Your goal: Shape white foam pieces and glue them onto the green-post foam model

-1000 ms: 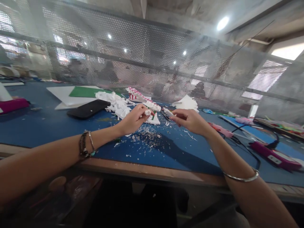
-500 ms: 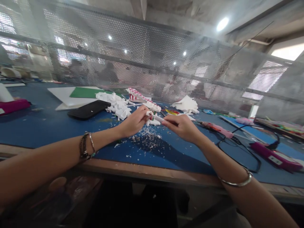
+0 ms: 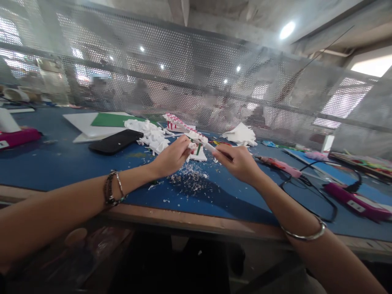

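Note:
My left hand [image 3: 171, 157] is closed on a small white foam piece [image 3: 192, 145] held just above the blue mat [image 3: 61, 163]. My right hand [image 3: 237, 162] is closed on a thin white stick-like tool [image 3: 209, 147] whose tip touches that foam piece. Under both hands lies a patch of white shavings [image 3: 190, 179]. Just behind the hands stands a small white foam model with red and green posts [image 3: 197, 153].
A black phone [image 3: 116, 141] lies left of a heap of white foam scraps [image 3: 150, 134]. White and green sheets [image 3: 98, 120] lie behind it. A pink glue gun [image 3: 280, 164], black cable [image 3: 309, 192] and magenta tool [image 3: 355, 201] lie right. A perforated metal screen [image 3: 196, 81] backs the bench.
My right hand moved left and brought the tool's tip to the foam piece in my left hand, then lifted slightly. The left hand barely moved.

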A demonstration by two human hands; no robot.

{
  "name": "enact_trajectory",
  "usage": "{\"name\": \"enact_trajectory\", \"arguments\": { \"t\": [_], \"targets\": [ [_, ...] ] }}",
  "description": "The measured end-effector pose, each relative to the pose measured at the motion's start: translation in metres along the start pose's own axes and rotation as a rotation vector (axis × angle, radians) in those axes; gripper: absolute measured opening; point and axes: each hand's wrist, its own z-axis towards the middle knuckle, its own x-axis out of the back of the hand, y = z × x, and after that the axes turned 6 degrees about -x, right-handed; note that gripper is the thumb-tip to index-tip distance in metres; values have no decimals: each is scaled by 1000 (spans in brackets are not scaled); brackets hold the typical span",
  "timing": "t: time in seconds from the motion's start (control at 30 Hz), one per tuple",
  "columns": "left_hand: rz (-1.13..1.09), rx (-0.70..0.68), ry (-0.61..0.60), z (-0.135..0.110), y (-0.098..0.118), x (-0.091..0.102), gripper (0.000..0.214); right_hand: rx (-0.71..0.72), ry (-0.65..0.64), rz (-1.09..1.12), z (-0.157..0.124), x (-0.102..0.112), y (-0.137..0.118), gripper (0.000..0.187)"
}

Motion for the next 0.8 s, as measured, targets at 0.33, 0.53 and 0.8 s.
{"name": "enact_trajectory", "arguments": {
  "t": [0.33, 0.53, 0.8],
  "targets": [
    [7, -33, 46, -1, -2, -2, 19, 13, 17, -168, -1, 0, -4, 36],
    [11, -18, 50, 0, -2, -2, 21, -30, 52, -286, -2, -1, -5, 39],
    [47, -15, 48, -1, -1, -1, 21, -63, 39, -328, -2, -3, -7, 41]
  ]
}}
